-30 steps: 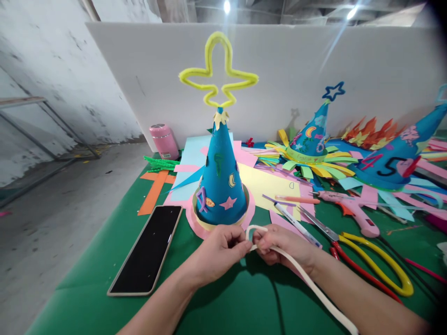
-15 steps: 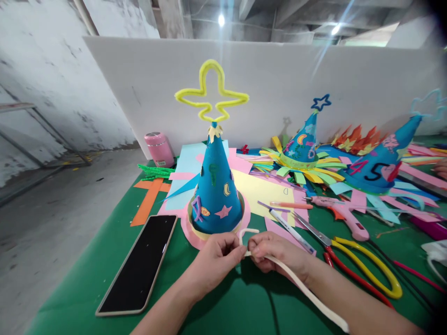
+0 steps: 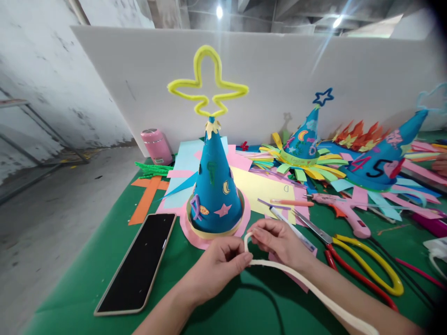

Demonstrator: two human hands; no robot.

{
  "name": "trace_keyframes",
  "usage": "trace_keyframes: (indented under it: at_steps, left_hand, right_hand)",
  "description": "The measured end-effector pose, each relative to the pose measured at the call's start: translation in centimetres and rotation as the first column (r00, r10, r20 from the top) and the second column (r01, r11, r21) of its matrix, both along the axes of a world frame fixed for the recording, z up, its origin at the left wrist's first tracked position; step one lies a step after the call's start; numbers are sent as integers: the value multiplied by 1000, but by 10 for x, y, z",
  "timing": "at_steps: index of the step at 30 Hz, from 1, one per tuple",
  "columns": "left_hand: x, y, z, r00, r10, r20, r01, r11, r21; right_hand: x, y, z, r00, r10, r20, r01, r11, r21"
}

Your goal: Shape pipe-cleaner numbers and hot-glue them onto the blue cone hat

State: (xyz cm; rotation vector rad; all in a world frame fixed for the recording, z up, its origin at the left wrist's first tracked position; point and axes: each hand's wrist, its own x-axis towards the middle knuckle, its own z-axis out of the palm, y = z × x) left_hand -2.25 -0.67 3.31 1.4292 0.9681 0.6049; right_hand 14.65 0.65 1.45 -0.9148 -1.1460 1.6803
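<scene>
My left hand [image 3: 223, 263] pinches a cream pipe cleaner [image 3: 307, 282] near a bend, its thumb pressed over the bent part. The pipe cleaner's short end curls up to my right hand [image 3: 279, 242], whose thumb and fingertips hold that tip. Its long part runs below my right hand and along the forearm to the lower right. Just beyond both hands stands a blue paper cone hat [image 3: 218, 186] on a pink brim, topped by a yellow pipe-cleaner shape [image 3: 225, 88]. A crescent moon and a pink star decorate its front.
A phone [image 3: 138, 265] lies at left, near a pink flask [image 3: 156, 146]. On the right are scissors [image 3: 366, 260], a pink glue gun [image 3: 344, 211] and a white marker [image 3: 291, 228]. Two more blue cone hats [image 3: 303, 135] stand behind, among paper strips. Another person's hand [image 3: 440, 165] shows at the right edge.
My right hand has shifted from the long part of the pipe cleaner up to its short tip. My left hand keeps its pinch at the bend.
</scene>
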Motion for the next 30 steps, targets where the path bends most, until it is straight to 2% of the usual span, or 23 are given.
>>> trace_keyframes:
  at_steps: [4, 8, 18, 23, 26, 28, 30]
  left_hand:
    - [-1, 0, -4, 992, -33, 126, 45, 994, -96]
    - [-1, 0, -9, 982, -56, 181, 85, 984, -154]
    - [5, -3, -5, 998, 27, 54, -26, 1000, -13]
    - [6, -3, -5, 995, 60, 77, -61, 998, 2]
    - [5, -2, -5, 982, 134, 132, -134, 991, -5]
    - [4, 0, -5, 969, 203, 141, -204, 979, -4]
    - [3, 2, -5, 958, 252, 134, -256, 967, 8]
  right_hand:
    - [-2, -3, -1, 980, 37, -197, -71, 983, -171]
    - [-4, -5, -1, 969, 31, -247, -93, 965, -243]
    - [-4, -4, -6, 997, -5, -77, -3, 993, -114]
    - [-6, -5, -5, 991, -2, -131, -18, 988, -151]
    - [-7, -4, -3, 985, -5, -174, -20, 990, -143]
    - [-6, -3, -1, 993, -26, -117, 15, 996, -89]
    - [-3, -3, 3, 998, -47, 36, 46, 999, 17]
